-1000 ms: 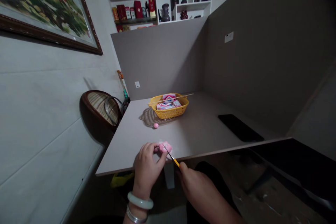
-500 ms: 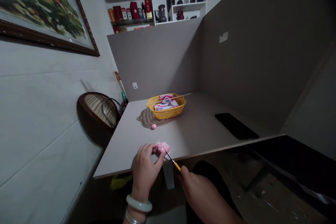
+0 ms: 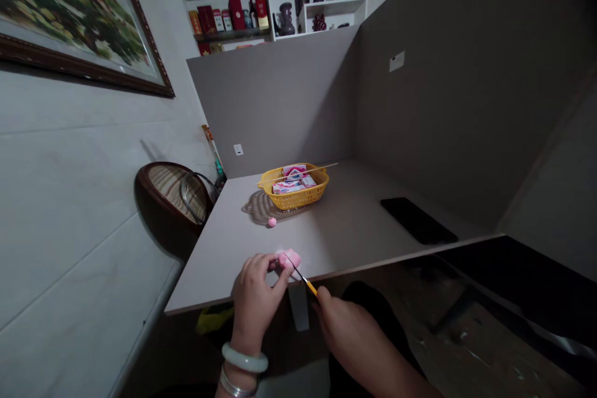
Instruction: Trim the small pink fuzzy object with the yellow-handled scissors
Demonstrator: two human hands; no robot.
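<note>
**"Where's the pink lump?"**

"In your left hand. The fluffy pink lump is pinched between your left fingers, which are pressed together on it, right by the near edge of the counter."

**"And my right hand?"**

"Your right fingers are clamped on a yellow-handled needle, and its thin tip is touching the lump."

**"What's farther along the counter?"**

"A small pink ball lies at the edge of a woven mat, beside a yellow plastic basket of pink-and-white boxes. A black phone lies off to your right."
</note>
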